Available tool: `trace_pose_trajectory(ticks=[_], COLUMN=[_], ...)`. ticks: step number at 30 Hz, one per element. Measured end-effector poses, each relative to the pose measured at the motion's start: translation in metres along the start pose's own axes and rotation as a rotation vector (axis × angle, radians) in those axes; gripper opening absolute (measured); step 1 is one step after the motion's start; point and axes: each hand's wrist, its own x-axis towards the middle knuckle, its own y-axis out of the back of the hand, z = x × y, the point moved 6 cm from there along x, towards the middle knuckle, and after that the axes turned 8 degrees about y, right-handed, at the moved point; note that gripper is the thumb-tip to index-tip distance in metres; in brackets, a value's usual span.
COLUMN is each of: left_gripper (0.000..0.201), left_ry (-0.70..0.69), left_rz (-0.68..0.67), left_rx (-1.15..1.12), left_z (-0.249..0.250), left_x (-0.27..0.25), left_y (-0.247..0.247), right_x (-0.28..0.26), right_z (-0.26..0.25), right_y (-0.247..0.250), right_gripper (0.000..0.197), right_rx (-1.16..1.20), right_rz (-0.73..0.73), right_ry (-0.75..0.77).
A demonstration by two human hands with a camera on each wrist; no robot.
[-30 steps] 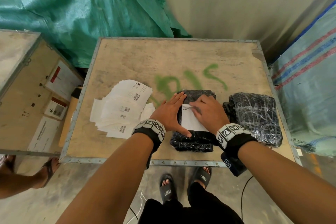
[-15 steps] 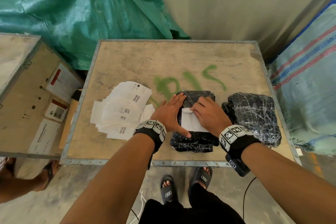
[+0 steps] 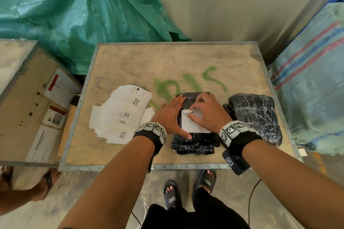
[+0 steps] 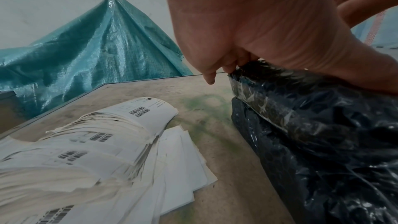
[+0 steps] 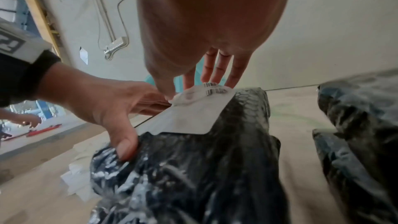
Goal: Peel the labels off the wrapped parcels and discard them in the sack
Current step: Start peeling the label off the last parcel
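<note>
A black plastic-wrapped parcel lies near the table's front edge, with a white label on top. My right hand pinches the label's far left corner, which is curled up off the wrap and shows a barcode. My left hand lies flat along the parcel's left side, fingers straight, with its thumb pressing the wrap. In the left wrist view the parcel sits under my palm. A second wrapped parcel lies just to the right, untouched.
A loose pile of peeled labels lies on the wooden table left of my hands. A blue-green woven sack stands off the table's right edge. A wooden crate and another person's foot are at left, a green tarp behind.
My right hand's fingers have worked the label's far left corner loose and now hold it curled up. The left hand and both parcels have stayed put.
</note>
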Motion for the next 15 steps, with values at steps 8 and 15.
trace_pose_trajectory(ticks=[8, 15], left_gripper=[0.152, 0.153], left_ry=[0.008, -0.003], left_rz=[0.003, -0.011], left_rx=[0.029, 0.034], left_z=[0.003, 0.001], left_x=[-0.004, -0.001], left_y=[0.003, -0.001], right_x=[-0.003, -0.005], right_z=[-0.006, -0.008], right_y=[-0.013, -0.006], right_gripper=[0.013, 0.008], right_rx=[-0.070, -0.101], right_rz=[0.004, -0.051], right_ry=[0.051, 0.172])
